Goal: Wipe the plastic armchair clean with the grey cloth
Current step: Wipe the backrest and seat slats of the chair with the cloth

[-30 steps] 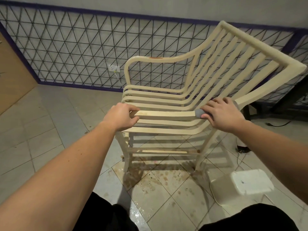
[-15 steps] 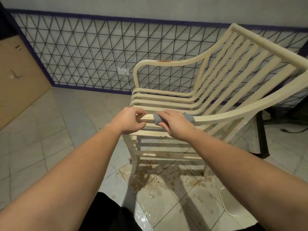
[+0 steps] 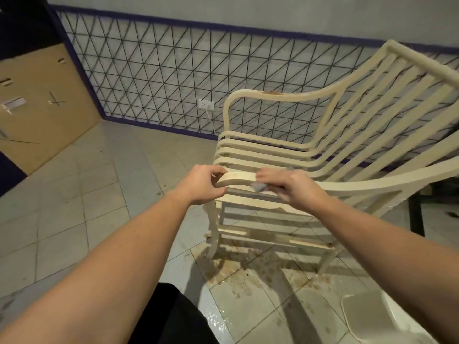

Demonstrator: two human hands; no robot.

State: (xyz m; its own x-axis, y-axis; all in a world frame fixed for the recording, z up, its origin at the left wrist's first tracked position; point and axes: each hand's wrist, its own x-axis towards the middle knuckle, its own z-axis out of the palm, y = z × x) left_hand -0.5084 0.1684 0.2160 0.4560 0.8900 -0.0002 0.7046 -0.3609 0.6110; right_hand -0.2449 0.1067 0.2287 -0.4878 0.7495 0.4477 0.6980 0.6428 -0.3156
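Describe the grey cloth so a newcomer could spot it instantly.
Start at the cream slatted plastic armchair and follow its near armrest forward. The small grey cloth sits bunched under the right hand, the only grey patch on that cream rail.

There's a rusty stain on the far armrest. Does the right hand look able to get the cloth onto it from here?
Probably yes: the right hand with the cloth is on the near armrest, and only open seat lies between it and the stain.

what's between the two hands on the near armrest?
Head view: only a bare stretch of armrest separates left hand from right hand, which holds the cloth.
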